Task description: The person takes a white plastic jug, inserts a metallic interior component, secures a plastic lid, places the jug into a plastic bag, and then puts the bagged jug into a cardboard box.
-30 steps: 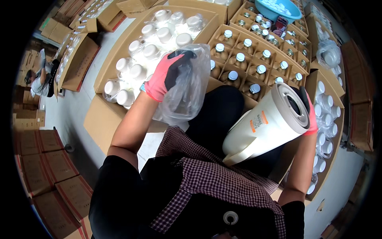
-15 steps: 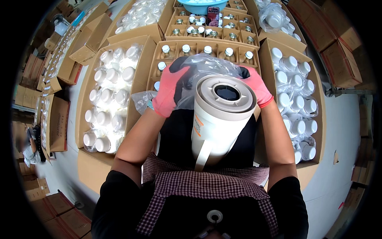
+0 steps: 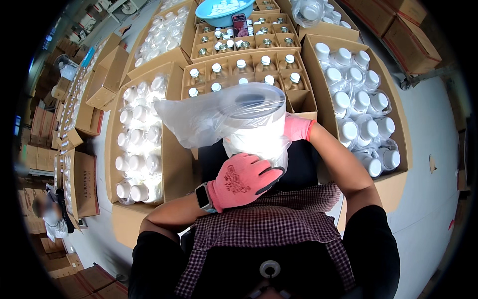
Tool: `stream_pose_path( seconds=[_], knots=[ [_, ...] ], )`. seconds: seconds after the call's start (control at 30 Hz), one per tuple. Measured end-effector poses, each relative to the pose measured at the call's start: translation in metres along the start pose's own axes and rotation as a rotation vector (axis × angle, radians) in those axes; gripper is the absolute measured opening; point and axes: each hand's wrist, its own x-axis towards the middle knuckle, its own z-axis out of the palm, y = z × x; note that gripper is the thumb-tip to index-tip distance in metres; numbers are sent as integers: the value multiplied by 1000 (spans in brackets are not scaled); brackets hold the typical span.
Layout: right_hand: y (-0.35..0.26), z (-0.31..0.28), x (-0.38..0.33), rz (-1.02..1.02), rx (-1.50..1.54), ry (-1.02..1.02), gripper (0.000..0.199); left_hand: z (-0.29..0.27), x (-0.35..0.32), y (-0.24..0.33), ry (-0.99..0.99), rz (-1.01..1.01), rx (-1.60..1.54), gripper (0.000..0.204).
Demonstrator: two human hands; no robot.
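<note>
A large white handled jug [image 3: 256,130] stands tilted over my lap, with a clear plastic bag [image 3: 186,119] over its top and sides. Loose film from the bag spreads out to the left. My left hand [image 3: 241,182], in a pink and black glove, is closed against the lower front of the bagged jug, its fingers pointing right. On the jug's right side my right hand [image 3: 298,128], gloved the same way, grips it, with the fingertips hidden behind. The jug's handle is out of sight under the film and my left hand.
Just beyond the jug is a divided carton [image 3: 309,110] of white-capped bottles. Cartons of bagged white-lidded jugs flank me, left [image 3: 172,129] and right [image 3: 401,107]. Farther off are a blue basin [image 3: 224,19] of white caps and a phone [image 3: 239,25]. Another person [image 3: 54,219] is far left.
The bag, earlier bunched in both hands behind the jug, now covers it. My left hand has come down to the jug's lower front; my right hand has moved lower along its side.
</note>
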Motion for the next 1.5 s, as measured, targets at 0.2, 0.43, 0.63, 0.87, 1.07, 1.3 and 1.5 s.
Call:
stream_pose_path(
  seconds=[0.2, 0.43, 0.63, 0.87, 1.07, 1.3, 1.5],
  knots=[
    [-116, 61, -114, -12, -529, 79, 53, -8, -110, 1, -105, -245, -432, 33],
    [-138, 106, -123, 138, -451, 365, 49, 25, -128, 5, -37, -868, -761, 47],
    [-93, 114, -81, 100, -295, 631, 59, 47, -70, -59, 421, -917, -635, 40],
    [-156, 128, -131, 42, -459, 1055, 95, -6, 74, -68, 426, -236, -529, 35],
    [-239, 73, -234, 137, -1104, 1229, 76, 1, 170, 12, 91, -283, -1474, 45],
    [-312, 26, -289, 649, -846, 1255, 69, 22, 224, 114, -148, -107, -966, 28],
    [-231, -34, -291, 1106, -603, 949, 79, 47, 197, 63, -403, -416, -1355, 38]
  ],
)
